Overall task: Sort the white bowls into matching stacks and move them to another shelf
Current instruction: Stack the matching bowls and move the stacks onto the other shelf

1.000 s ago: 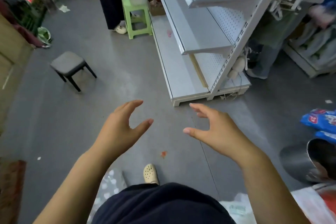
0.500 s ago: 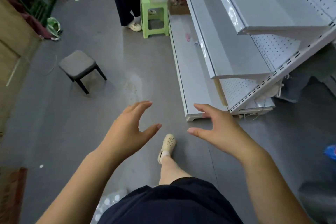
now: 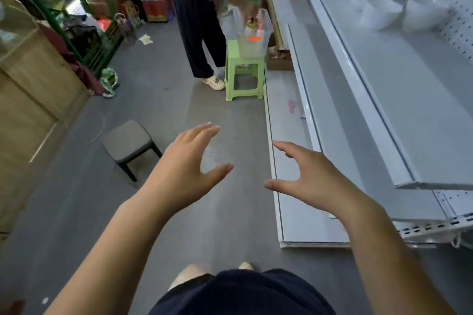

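Facing rounded glossy white bowls [image 3: 399, 11] on smooth metal shelf [image 3: 399, 89]

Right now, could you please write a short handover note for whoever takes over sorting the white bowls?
Left hand: open, empty, held out over the floor.
Right hand: open, empty, held out beside the shelf unit's low edge.
White bowls: a blurred cluster on the upper shelf at far right; whether they are sorted cannot be told.
Lower shelf and base shelf hold no bowls in view.
Done: nothing that shows.
Left: walk up to the bowls, stack matching ones, move the stacks to another shelf.
Note: another person stands in the aisle by the green stool.
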